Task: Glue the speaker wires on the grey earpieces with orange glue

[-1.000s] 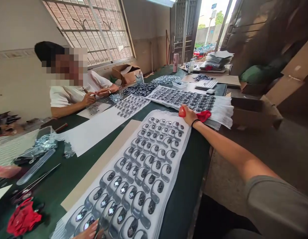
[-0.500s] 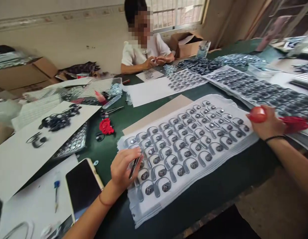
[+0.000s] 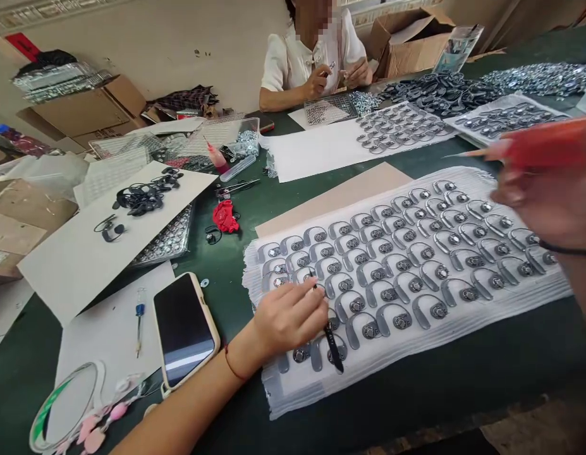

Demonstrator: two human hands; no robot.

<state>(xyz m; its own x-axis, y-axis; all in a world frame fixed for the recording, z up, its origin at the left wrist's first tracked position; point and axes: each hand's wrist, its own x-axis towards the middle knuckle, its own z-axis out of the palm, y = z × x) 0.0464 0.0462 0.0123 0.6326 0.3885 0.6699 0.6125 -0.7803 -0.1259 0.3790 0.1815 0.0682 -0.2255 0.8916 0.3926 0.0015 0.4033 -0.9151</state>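
Observation:
My left hand (image 3: 293, 313) is closed around black tweezers (image 3: 334, 347), over the near left part of a white, foam-like sheet (image 3: 311, 392). Rows of grey ear-hook pieces (image 3: 418, 309), each with a round dark metallic end, lie across that sheet. At the right, above the sheet's far right corner, my right hand (image 3: 530, 208) is blurred but wrapped round a red squeeze bottle (image 3: 549, 146). A thin needle tip (image 3: 463, 154) points left from it. Whether the tweezer tips grip a piece is hidden by my fingers.
A phone (image 3: 186, 332) and a blue-collared pen-like tool (image 3: 139, 319) lie left of my forearm. Beyond the sheet are a crumpled red cloth (image 3: 225, 217), another needle-tipped bottle (image 3: 217, 158) and a plastic tray (image 3: 245, 136). Across the table sits a person (image 3: 316, 69), handling small parts.
The view has shifted. My left hand has moved right across the sheet, tweezers still in it. My right hand has turned and lifted the red bottle, its needle now pointing left.

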